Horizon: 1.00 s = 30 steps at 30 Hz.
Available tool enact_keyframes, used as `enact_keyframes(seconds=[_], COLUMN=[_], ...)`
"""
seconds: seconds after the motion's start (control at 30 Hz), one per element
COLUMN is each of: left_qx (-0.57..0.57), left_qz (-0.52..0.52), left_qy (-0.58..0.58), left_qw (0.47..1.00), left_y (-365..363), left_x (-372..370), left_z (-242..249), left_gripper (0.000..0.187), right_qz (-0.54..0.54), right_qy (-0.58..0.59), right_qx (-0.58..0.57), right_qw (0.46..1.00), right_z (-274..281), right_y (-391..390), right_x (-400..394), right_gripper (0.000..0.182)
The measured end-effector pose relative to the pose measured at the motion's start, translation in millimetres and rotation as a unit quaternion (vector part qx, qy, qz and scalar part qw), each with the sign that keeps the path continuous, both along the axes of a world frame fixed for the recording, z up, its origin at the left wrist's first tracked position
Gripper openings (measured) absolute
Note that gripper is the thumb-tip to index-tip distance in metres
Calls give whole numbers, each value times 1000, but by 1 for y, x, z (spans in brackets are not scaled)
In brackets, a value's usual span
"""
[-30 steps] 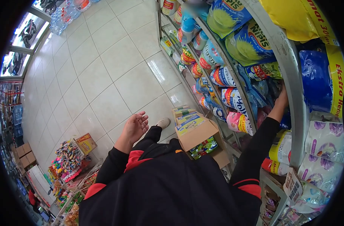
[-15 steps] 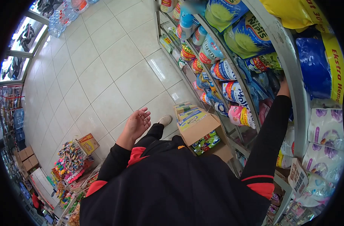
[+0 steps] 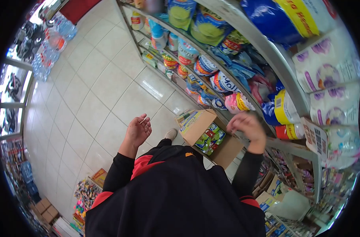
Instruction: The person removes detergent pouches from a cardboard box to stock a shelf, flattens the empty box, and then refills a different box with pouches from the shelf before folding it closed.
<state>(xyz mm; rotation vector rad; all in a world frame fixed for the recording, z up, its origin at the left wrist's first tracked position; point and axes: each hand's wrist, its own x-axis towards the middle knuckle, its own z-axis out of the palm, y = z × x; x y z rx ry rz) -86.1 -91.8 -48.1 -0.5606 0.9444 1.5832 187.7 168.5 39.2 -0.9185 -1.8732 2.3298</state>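
Observation:
My left hand (image 3: 139, 130) is raised over the tiled floor, palm partly up, fingers loosely curled apart and holding nothing. My right hand (image 3: 249, 129), slightly blurred, hangs in front of the shelf, just right of an opened cardboard box (image 3: 199, 125). Its fingers are bent and spread, with nothing visible in them. Green packets (image 3: 212, 138) fill the box, which has its flaps folded out. Close above my right hand, a pink and yellow pouch (image 3: 238, 102) stands on the shelf.
The metal shelf (image 3: 223, 65) with pouches and bottles runs along the right. Large wrapped packs (image 3: 326, 71) stand at far right. Water bottles (image 3: 45, 59) are on the floor at upper left. Colourful goods (image 3: 85, 193) and small cartons (image 3: 45, 209) lie lower left.
My right hand has come out of the shelf and down towards the open box. My left hand keeps nearly the same pose. The view has turned, shifting the shelf leftward.

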Motion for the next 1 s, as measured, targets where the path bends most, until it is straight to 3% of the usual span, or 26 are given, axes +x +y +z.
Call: enact_keyframes(seconds=[0.1, 0.17, 0.23, 0.33, 0.37, 0.47, 0.53, 0.6, 0.67, 0.73, 0.77, 0.8, 0.83, 0.87, 0.9, 0.93, 0.97, 1.0], left_qx=[10, 11, 21, 27, 29, 34, 34, 35, 34, 30, 32, 37, 43, 45, 49, 53, 57, 65], left_qz=[-12, -27, -43, -40, -43, -42, -31, -23, -16, -19, -18, -16, -14, -13, -13, -14, -15, -39], left_qy=[2, 8, 13, 22, 26, 26, 19, 11, 3, 8, 8, 6, 3, 4, 4, 3, 3, 8], left_qw=[1000, 1000, 999, 999, 998, 998, 999, 999, 999, 999, 999, 999, 999, 999, 999, 998, 998, 997], left_y=[10, 12, 16, 17, 16, 11, 6, 4, 2, 1, 1, 1, 0, 0, 0, 0, 1, 2], left_x=[0, 0, 0, 2, 1, 1, 0, 2, 2, 3, 3, 3, 3, 2, 3, 3, 4, 5], left_z=[3, 6, 9, 19, 21, 20, 17, 17, 18, 19, 19, 19, 20, 21, 21, 22, 22, 23], left_gripper=[18, 17, 18, 18, 18, 18, 19, 19, 19, 20, 20, 20, 21, 21, 21, 21, 21, 21], right_qz=[-5, -76, -40, -9, 1, 8, -7, 118, 106, 105, 105, 268, 416, 416, 157, -125, -126, -204], right_qy=[-170, -326, -469, -484, -456, -456, -498, -495, -495, -444, -444, -366, -268, -268, -242, -183, -183, -155], right_qx=[-108, -87, 17, 52, 76, 87, 68, 127, 122, 254, 256, 392, 507, 509, 326, 98, 101, 66], right_qw=[979, 938, 882, 873, 887, 886, 864, 851, 854, 853, 852, 801, 706, 704, 900, 970, 970, 964], right_z=[-59, -124, -178, -183, -190, -199, -187, -202, -210, -229, -234, -234, -231, -226, -214, -197, -180, -156], right_y=[-48, -72, -84, -92, -92, -103, -116, -120, -124, -124, -118, -108, -100, -96, -93, -92, -92, -93], right_x=[18, 25, 30, 18, 18, 10, 0, 0, 1, 9, 13, 16, 19, 25, 33, 39, 43, 46], right_gripper=[18, 26, 37, 48, 59, 66, 62, 52, 43, 36, 36, 30, 24, 24, 20, 17, 17, 14])
